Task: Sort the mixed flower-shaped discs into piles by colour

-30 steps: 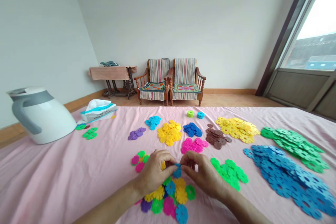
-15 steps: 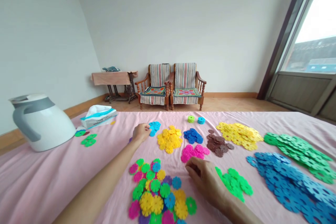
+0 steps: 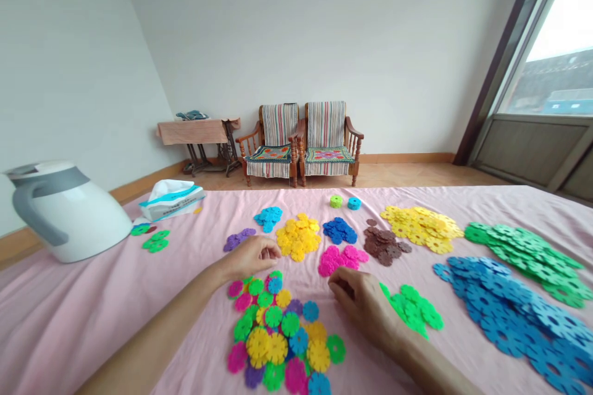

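My left hand (image 3: pixel 252 256) hovers just above the far edge of a mixed pile of coloured snowflake discs (image 3: pixel 278 339), fingers loosely extended, nothing visible in them. A small purple pile (image 3: pixel 238 238) lies just beyond it, and a light-blue pile (image 3: pixel 269 217) farther back. My right hand (image 3: pixel 364 305) rests on the pink cloth (image 3: pixel 115 296) with its fingers curled under. It sits between the pink pile (image 3: pixel 340 258) and the light-green pile (image 3: pixel 412 308). What the curled fingers hold, if anything, is hidden.
Sorted piles lie farther back: yellow (image 3: pixel 299 236), dark blue (image 3: pixel 340 229), brown (image 3: pixel 384 245), larger yellow (image 3: pixel 421 222), green (image 3: pixel 523 253), blue (image 3: pixel 509 315). A white kettle (image 3: pixel 65 210), a tissue pack (image 3: pixel 171 197) and a few green discs (image 3: pixel 155 241) sit at the left.
Both hands were pinching a blue disc together. My left hand then reached out to the light-blue pile and has drawn back towards the mixed pile. My right hand stayed near the pink pile.
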